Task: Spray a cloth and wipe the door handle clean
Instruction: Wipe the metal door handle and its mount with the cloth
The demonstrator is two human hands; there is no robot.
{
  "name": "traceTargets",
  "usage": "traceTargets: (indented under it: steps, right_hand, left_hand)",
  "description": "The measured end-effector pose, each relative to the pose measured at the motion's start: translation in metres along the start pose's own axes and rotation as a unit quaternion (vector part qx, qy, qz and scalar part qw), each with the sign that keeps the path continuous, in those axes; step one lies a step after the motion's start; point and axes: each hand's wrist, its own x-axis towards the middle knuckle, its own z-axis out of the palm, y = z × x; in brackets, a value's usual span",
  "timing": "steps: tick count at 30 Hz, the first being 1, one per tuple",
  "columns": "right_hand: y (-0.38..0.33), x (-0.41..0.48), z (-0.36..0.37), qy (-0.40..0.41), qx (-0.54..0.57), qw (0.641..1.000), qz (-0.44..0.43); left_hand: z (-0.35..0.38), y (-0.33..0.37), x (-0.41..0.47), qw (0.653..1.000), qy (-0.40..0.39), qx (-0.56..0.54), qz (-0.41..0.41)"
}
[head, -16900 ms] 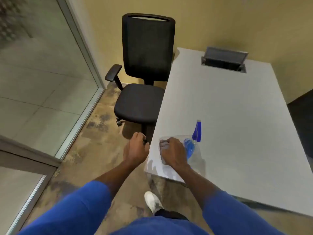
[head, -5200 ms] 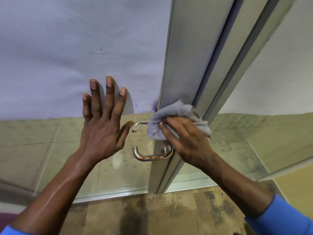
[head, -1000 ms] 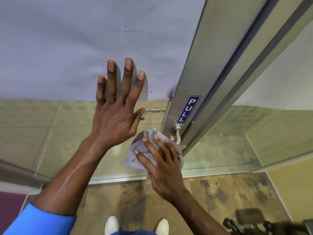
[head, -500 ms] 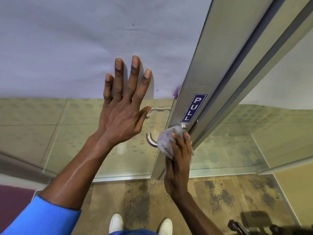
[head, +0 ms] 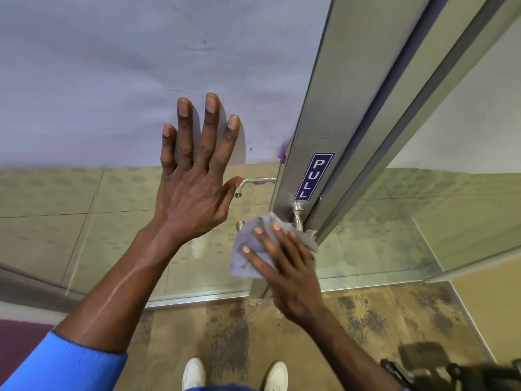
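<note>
The left hand [head: 194, 190] lies flat on the glass door [head: 112, 80], fingers spread. The right hand [head: 284, 266] presses a grey cloth [head: 253, 244] on the metal handle [head: 296, 214], just under the blue PULL sign [head: 313, 176]. White shoes [head: 194, 373] stand below.

Grey cloth [head: 255, 244]; silver handle [head: 296, 214]; blue sleeve [head: 56, 365].

frosted glass wall [head: 98, 80], metal frame [head: 352, 94], mottled brown carpet [head: 225, 334].
</note>
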Motion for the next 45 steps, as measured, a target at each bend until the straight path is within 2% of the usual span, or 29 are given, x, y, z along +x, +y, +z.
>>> traceTargets:
  steps: [5, 7, 9, 11, 13, 16, 17, 19, 23, 26, 31, 35, 36, 38, 42, 45]
  right_hand:
    - [0.057, -0.018, -0.005, 0.018, 0.074, 0.996, 0.043]
    - [0.052, -0.015, -0.001, 0.042, 0.113, 0.991, 0.065]
    - [0.024, -0.011, 0.005, 0.098, 0.211, 0.962, 0.143]
    - [-0.011, -0.005, 0.012, 0.151, 0.339, 0.892, 0.258]
    - [-0.039, 0.009, 0.012, 0.201, 0.415, 0.803, 0.377]
    - [-0.056, 0.031, -0.004, 0.289, 0.52, 0.611, 0.521]
    - [-0.054, 0.036, -0.008, 0.311, 0.538, 0.561, 0.546]
    - [-0.045, 0.04, -0.018, 0.328, 0.563, 0.487, 0.582]
    - [-0.035, 0.038, -0.029, 0.338, 0.67, 0.328, 0.574]
    - [-0.032, 0.03, -0.022, 0.339, 0.72, 0.243, 0.555]
    - [-0.032, 0.022, -0.002, 0.305, 0.796, 0.159, 0.498]
    - [-0.043, 0.028, -0.002, 0.235, 0.835, 0.053, 0.495]
    - [-0.046, 0.029, 0.0, 0.225, 0.837, 0.038, 0.498]
    - [-0.052, 0.034, 0.003, 0.217, 0.833, 0.038, 0.507]
    - [-0.044, 0.024, 0.006, 0.158, 0.837, 0.063, 0.52]
    - [-0.031, 0.005, -0.001, 0.134, 0.826, 0.096, 0.54]
  left_hand:
    - [-0.001, -0.001, 0.0, 1.0, -0.002, -0.002, 0.003]
    - [-0.002, -0.001, 0.0, 1.0, -0.006, -0.002, 0.004]
    - [-0.001, -0.001, 0.0, 1.0, -0.008, -0.003, 0.004]
    - [0.0, 0.0, 0.0, 1.0, -0.002, -0.004, 0.003]
    - [0.0, 0.0, 0.0, 1.0, -0.001, -0.002, 0.002]
    - [0.0, 0.0, 0.0, 1.0, -0.004, -0.007, 0.005]
    - [0.001, 0.0, 0.0, 1.0, -0.001, -0.007, 0.005]
    - [0.001, 0.001, 0.0, 1.0, 0.003, -0.01, 0.004]
    - [0.003, 0.0, 0.0, 1.0, 0.014, -0.007, 0.005]
    - [0.005, 0.0, -0.001, 1.0, 0.03, -0.003, 0.005]
    - [0.006, 0.001, -0.002, 0.999, 0.033, 0.007, 0.0]
    - [0.003, 0.002, -0.002, 0.999, 0.034, 0.009, 0.01]
    - [0.003, 0.001, -0.002, 0.999, 0.036, 0.011, 0.012]
    - [0.002, 0.0, -0.002, 0.999, 0.038, 0.013, 0.013]
    - [0.002, 0.0, -0.002, 0.999, 0.034, 0.006, 0.013]
    - [0.002, 0.001, -0.001, 0.999, 0.032, -0.002, 0.015]
